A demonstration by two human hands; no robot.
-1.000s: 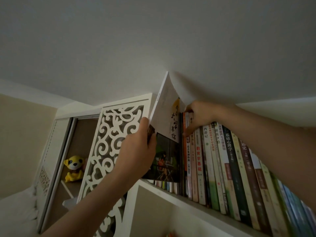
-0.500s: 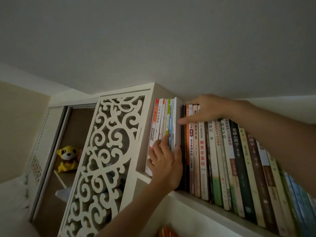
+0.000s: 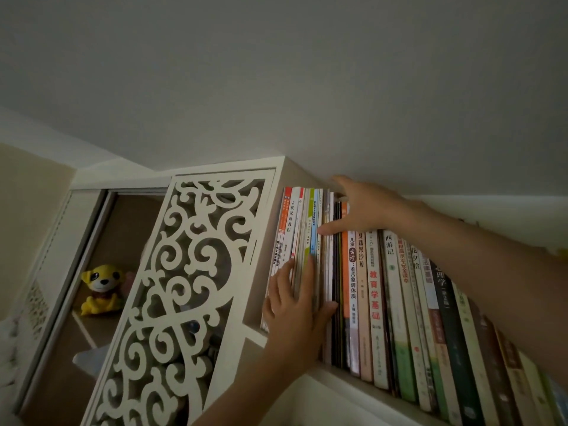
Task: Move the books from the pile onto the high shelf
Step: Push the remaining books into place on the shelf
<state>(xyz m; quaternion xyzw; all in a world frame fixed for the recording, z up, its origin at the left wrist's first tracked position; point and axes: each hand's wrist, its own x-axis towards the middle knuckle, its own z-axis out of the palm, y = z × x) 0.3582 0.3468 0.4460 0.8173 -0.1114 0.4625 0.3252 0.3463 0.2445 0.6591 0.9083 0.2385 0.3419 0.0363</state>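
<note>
A long row of upright books [image 3: 375, 290] fills the high shelf [image 3: 341, 376] just under the ceiling. At the row's left end stands a group of thin books [image 3: 302, 232] with red, white, green and blue spines. My left hand [image 3: 296, 315] lies flat against the lower spines of these thin books, fingers straight. My right hand [image 3: 358, 210] reaches in from the right and rests on the tops of the books near the middle gap, thumb stretched left across the spines. The pile is out of view.
A white carved fretwork panel [image 3: 184, 287] stands left of the shelf. Behind it a cabinet niche holds a yellow plush dog [image 3: 101, 287]. The grey ceiling [image 3: 276, 87] sits close above the book tops.
The book with the photo cover went from my left hand into the row. My left hand then pressed flat on the spines, and the gap between the book groups has closed.
</note>
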